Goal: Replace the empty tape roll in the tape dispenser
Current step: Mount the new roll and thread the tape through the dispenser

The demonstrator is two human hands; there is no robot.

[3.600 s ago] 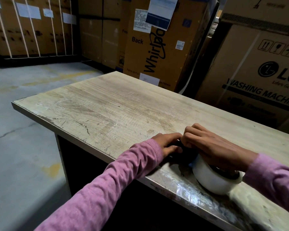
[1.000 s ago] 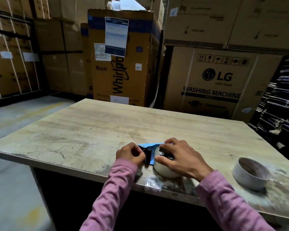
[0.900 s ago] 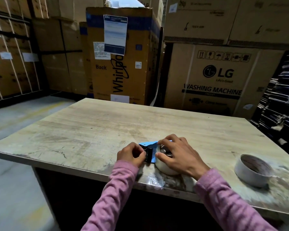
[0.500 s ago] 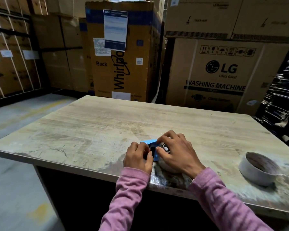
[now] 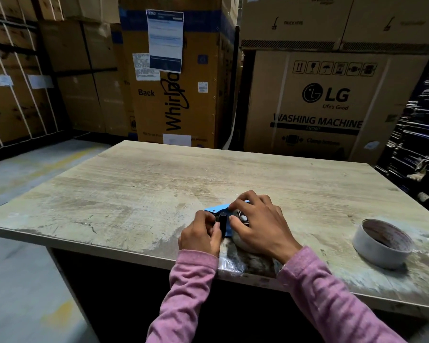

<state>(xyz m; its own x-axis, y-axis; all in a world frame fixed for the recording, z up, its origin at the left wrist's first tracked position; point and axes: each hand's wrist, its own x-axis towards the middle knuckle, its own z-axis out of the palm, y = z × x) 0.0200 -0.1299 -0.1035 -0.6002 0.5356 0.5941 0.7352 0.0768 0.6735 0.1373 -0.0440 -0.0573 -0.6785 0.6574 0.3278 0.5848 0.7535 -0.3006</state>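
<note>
A blue tape dispenser (image 5: pixel 217 208) with a black roller (image 5: pixel 223 222) lies flat near the front edge of the worn wooden table (image 5: pixel 159 184). A white tape roll (image 5: pixel 242 243) sits on the dispenser, mostly hidden under my right hand (image 5: pixel 256 225), whose fingers are spread over it and press on it. My left hand (image 5: pixel 200 233) is curled around the dispenser's black roller end, fingers closed on it. A second white tape roll (image 5: pixel 382 243) with a brown inner core lies flat on the table at the right, apart from both hands.
Crumpled clear tape (image 5: pixel 230 263) sticks to the table's front edge below my hands. Large cardboard appliance boxes (image 5: pixel 315 105) stand close behind the table, a tall one (image 5: pixel 176 78) at the back left. Dark stacked goods (image 5: pixel 421 134) are at the right; concrete floor (image 5: pixel 22 268) lies left.
The view has swung from the table's left corner to its middle, showing the second roll at the right. My left hand has closed in on the dispenser's roller; my right hand stays on the roll.
</note>
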